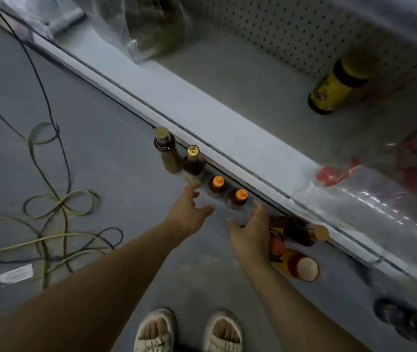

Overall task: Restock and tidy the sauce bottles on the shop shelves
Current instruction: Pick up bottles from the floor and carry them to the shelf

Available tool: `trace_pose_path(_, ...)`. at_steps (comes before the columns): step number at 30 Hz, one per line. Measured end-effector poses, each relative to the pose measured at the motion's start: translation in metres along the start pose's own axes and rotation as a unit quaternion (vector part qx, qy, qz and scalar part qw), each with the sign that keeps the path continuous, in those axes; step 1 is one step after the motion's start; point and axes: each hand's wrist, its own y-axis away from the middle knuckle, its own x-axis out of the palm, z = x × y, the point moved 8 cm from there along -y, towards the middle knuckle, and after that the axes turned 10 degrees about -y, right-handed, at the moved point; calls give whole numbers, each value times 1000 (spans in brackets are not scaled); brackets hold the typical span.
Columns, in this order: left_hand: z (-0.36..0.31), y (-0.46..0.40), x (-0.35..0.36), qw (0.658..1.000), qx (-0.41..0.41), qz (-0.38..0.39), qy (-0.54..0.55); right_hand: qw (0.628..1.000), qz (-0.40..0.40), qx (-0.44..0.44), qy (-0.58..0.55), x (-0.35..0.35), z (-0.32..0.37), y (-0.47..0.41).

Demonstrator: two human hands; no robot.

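Observation:
Several sauce bottles stand on the grey floor along the foot of the shelf unit: two tall gold-capped bottles and two small orange-capped bottles. My left hand reaches out with fingers spread just left of the first orange-capped bottle, holding nothing. My right hand is open beside the second orange-capped bottle, its fingers near the bottle's lower part. More bottles lie or stand to the right of my right wrist. One yellow-labelled bottle stands on the bottom shelf.
Loose green and dark cables are tangled on the floor at the left. Clear plastic packs lie on the shelf at right, another at the back left. A dark bottle with a red cap lies at the lower right. My feet in sandals are at the bottom.

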Motion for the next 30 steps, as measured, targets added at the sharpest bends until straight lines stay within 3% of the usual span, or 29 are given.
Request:
trace_pose_path(9, 15, -101, 45, 995, 69, -26, -73, 986, -125, 70, -83, 40, -71, -87)
trace_pose_path(12, 12, -122, 52, 993, 84, -41, -70, 980, -172, 36, -96, 43, -78, -108)
trace_pose_path(17, 10, -147, 56, 986, 113, -75, -99, 978, -188, -12, -92, 50, -87, -135)
trace_pose_path(21, 9, -148, 53, 976, 144, -102, -127, 975, -199, 0, -99, 49, -94, -142)
trace_pose_path(30, 8, -91, 16, 978, 135, -105, -123, 977, -205, -24, -50, 23, -48, -96)
